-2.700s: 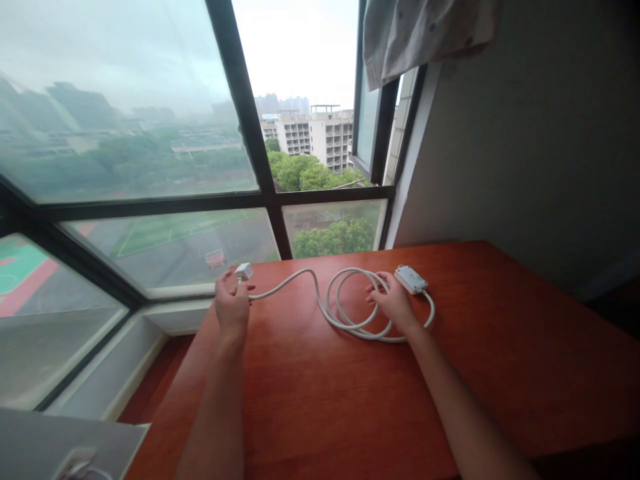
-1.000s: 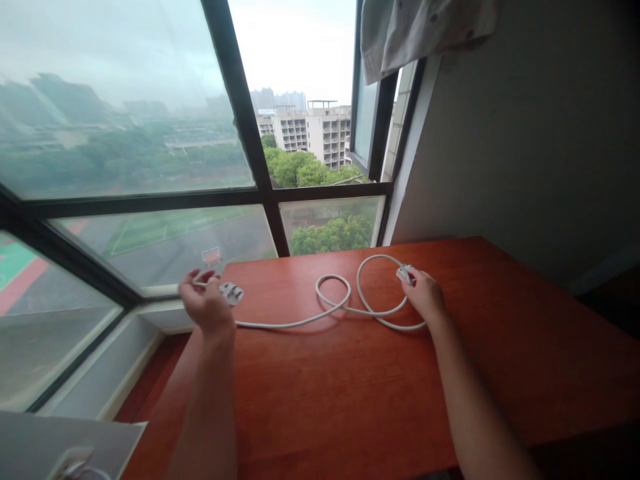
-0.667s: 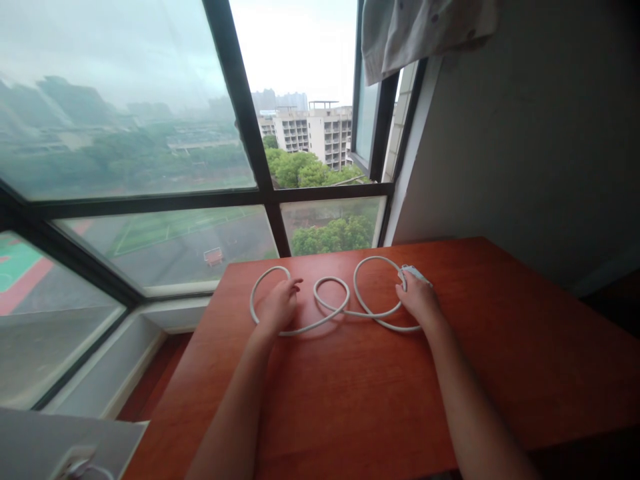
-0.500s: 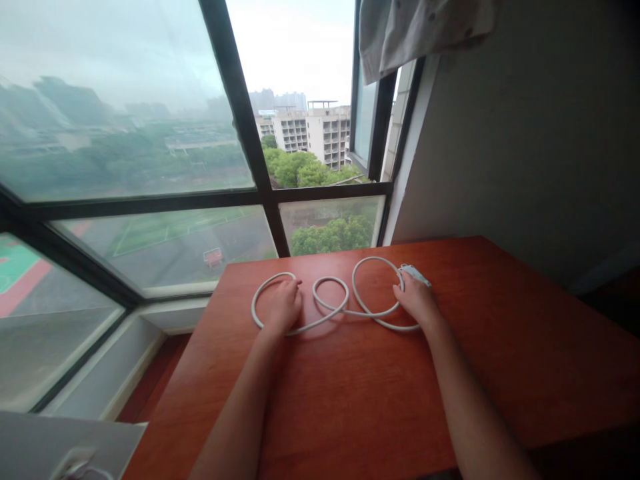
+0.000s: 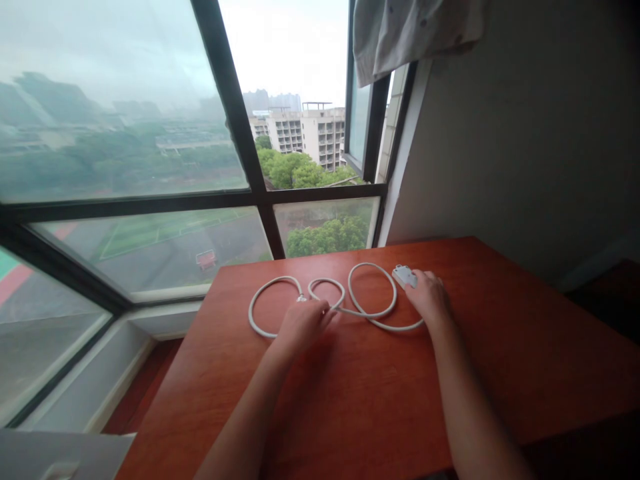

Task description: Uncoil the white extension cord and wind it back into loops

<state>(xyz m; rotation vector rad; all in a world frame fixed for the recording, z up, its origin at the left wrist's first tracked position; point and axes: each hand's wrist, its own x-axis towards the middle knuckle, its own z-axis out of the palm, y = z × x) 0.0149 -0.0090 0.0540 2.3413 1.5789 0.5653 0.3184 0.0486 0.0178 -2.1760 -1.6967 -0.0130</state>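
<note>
A white cable (image 5: 373,315) lies in loose loops across the reddish-brown wooden table (image 5: 345,400). My left hand (image 5: 305,325) is over the middle of it, thumb and fingers drawn together at the small centre loop; the fingertips are partly hidden. Just beyond its knuckles shows the cable's plug end (image 5: 301,299), mostly covered by the hand. On the right, my right hand (image 5: 429,293) grips the near end of a small white power strip (image 5: 404,275), which rests on the tabletop. The cable's right end runs under that hand.
Large dark-framed windows (image 5: 265,198) rise behind and left of the table, one pane standing ajar. A pale cloth (image 5: 415,37) hangs at the top. A grey wall (image 5: 490,147) borders the right side. A white ledge (image 5: 60,453) is at the lower left.
My left hand has moved right from the left loop to the centre loop, uncovering the plug end. My right hand has shifted slightly right, showing more of the power strip. The view has turned slightly.
</note>
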